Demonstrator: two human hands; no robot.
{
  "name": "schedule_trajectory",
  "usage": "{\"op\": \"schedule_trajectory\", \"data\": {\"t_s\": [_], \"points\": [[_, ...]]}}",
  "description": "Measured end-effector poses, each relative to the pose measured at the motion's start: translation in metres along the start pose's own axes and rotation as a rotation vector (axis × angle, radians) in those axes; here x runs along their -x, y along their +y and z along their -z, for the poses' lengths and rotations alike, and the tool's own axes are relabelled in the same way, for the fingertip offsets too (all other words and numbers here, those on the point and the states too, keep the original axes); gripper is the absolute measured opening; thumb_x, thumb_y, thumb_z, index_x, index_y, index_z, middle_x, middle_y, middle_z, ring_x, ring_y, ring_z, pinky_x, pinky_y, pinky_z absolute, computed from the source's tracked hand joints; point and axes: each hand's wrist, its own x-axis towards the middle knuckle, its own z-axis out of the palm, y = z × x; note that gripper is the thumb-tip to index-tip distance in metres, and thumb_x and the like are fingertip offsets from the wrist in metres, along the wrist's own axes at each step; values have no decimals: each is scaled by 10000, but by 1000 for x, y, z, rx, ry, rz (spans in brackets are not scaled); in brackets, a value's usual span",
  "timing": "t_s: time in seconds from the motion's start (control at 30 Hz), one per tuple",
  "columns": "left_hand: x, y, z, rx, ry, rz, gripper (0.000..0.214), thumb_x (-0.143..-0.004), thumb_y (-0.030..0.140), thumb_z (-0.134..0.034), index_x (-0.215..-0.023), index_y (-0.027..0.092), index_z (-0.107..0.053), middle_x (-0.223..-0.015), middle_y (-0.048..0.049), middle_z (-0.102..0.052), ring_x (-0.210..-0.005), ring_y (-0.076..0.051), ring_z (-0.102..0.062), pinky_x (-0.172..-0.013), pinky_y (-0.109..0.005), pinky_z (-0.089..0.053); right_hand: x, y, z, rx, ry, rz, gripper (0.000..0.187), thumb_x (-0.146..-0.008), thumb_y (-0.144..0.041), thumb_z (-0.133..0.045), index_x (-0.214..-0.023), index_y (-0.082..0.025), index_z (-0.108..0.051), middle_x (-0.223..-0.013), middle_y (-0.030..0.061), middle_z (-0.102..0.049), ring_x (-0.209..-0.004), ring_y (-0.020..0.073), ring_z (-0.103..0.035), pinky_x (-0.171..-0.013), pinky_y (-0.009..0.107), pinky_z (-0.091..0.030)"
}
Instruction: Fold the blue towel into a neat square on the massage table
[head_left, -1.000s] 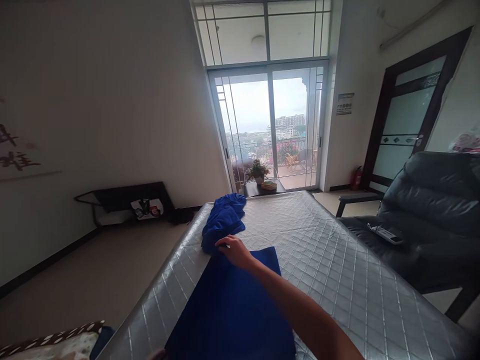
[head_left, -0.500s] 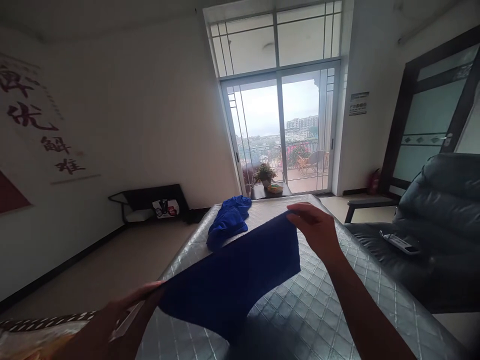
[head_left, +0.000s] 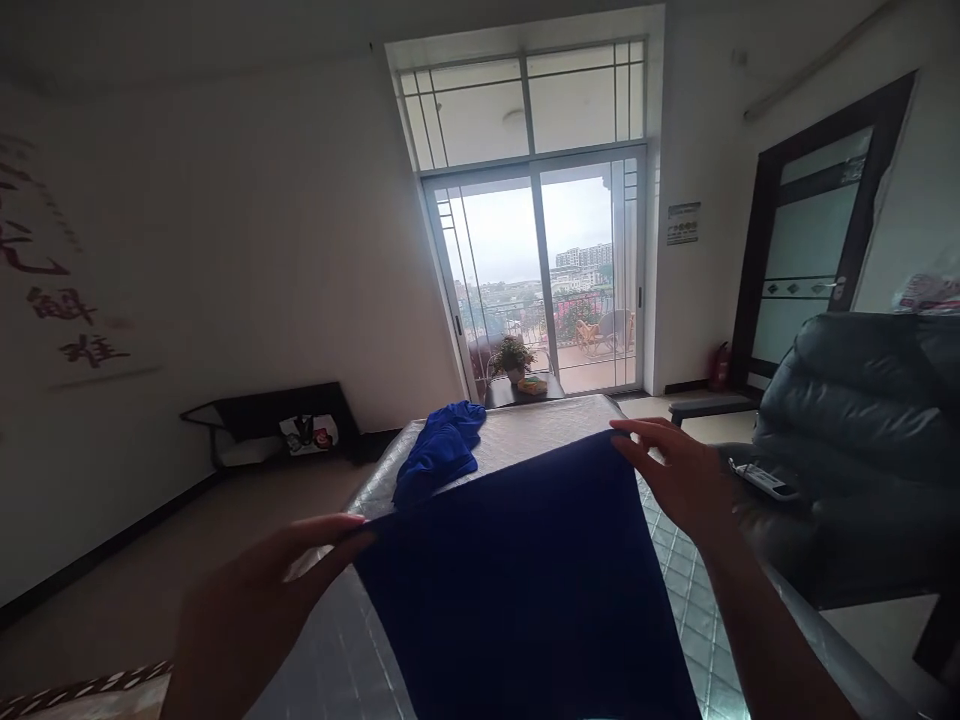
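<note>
A dark blue cloth (head_left: pixel 517 580) hangs stretched between my two hands, its top edge nearly straight and slanting up to the right. My left hand (head_left: pixel 274 575) pinches the upper left corner between thumb and fingers. At the upper right corner, my right hand (head_left: pixel 675 470) pinches the fabric the same way. The cloth's lower part runs out of the bottom of the view. Beyond it, a crumpled blue fabric piece (head_left: pixel 442 450) lies on the silver quilted table cover (head_left: pixel 525 432), touched by neither hand.
A black padded armchair (head_left: pixel 862 400) stands to the right, with a white device (head_left: pixel 765 480) on its seat. Behind the table is a small stand with a potted plant (head_left: pixel 514 358). A black bench (head_left: pixel 262 425) with a bag (head_left: pixel 309 434) sits by the left wall.
Both hands have risen, the left one most, and the cloth now hangs as a broad, taut sheet instead of a narrower, slanted shape. The view has turned slightly right.
</note>
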Motion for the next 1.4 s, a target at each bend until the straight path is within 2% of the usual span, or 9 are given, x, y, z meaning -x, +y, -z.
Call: {"op": "schedule_trajectory", "data": {"t_s": [0.27,0.37,0.47,0.63,0.73,0.8,0.97,1.17,1.4], "points": [[17,60,-2,404,-134,-235,310,-788,577,-744,-869,278,-761,-798,24,-758,-692,-169,-717,-662,-242,-607,-1,-20,29,221,344,-143,360,-874,-542,-629,-1065,-257,-737,-758,-1,-658,-630,146,-603,-604,279,-490],[21,91,-7,545,-179,-314,169,-853,446,-729,-912,288,-752,-839,19,-743,-718,-143,-697,-698,-228,-587,-26,-12,13,213,369,-170,357,-899,-514,-581,-1112,-248,-691,-863,20,-707,-707,179,-663,-659,306,-514],[15,100,-18,587,-289,-345,113,-907,331,-673,-980,289,-749,-885,9,-735,-765,-132,-681,-718,-220,-558,-60,7,-31,268,191,-147,285,-923,-418,-541,-1095,-239,-681,-897,29,-727,-772,193,-684,-752,335,-514],[13,49,-63,591,-447,-100,181,-889,386,-647,-916,235,-744,-830,-9,-713,-739,-148,-648,-739,-254,-526,-77,35,-152,289,-281,-126,267,-958,-270,-476,-1159,-218,-644,-996,50,-746,-930,201,-693,-854,325,-489],[40,-8,-105,570,-567,127,302,-850,490,-630,-901,207,-723,-796,-13,-706,-730,-169,-649,-714,-269,-510,-44,47,-209,222,-570,-82,346,-952,-212,-495,-1285,-230,-588,-1099,48,-739,-1026,193,-680,-883,295,-482],[67,-48,-132,505,-679,259,382,-827,551,-604,-896,193,-717,-759,-20,-703,-723,-188,-651,-677,-276,-490,-7,58,-223,191,-730,-35,410,-933,-191,-531,-1336,-259,-561,-1154,36,-725,-1057,190,-670,-887,283,-480],[116,-110,-164,402,-758,412,428,-783,571,-574,-867,175,-715,-831,-59,-739,-811,-239,-683,-750,-318,-492,88,96,-163,288,-936,-30,251,-952,-202,-461,-972,-215,-711,-1003,66,-716,-929,213,-677,-807,305,-493],[120,-114,-145,506,-816,456,440,-793,552,-583,-1001,196,-737,-1044,-82,-750,-988,-263,-689,-912,-352,-509,157,120,-57,290,-971,-188,220,-925,-233,-479,-917,-249,-699,-1000,42,-693,-913,191,-656,-825,310,-507],[131,-124,-142,511,-806,326,350,-742,370,-609,-1034,233,-745,-1073,-71,-725,-972,-244,-692,-885,-340,-545,166,119,-36,205,-941,-188,287,-950,-270,-470,-1031,-262,-745,-1153,76,-700,-1091,218,-642,-957,344,-508]]}}
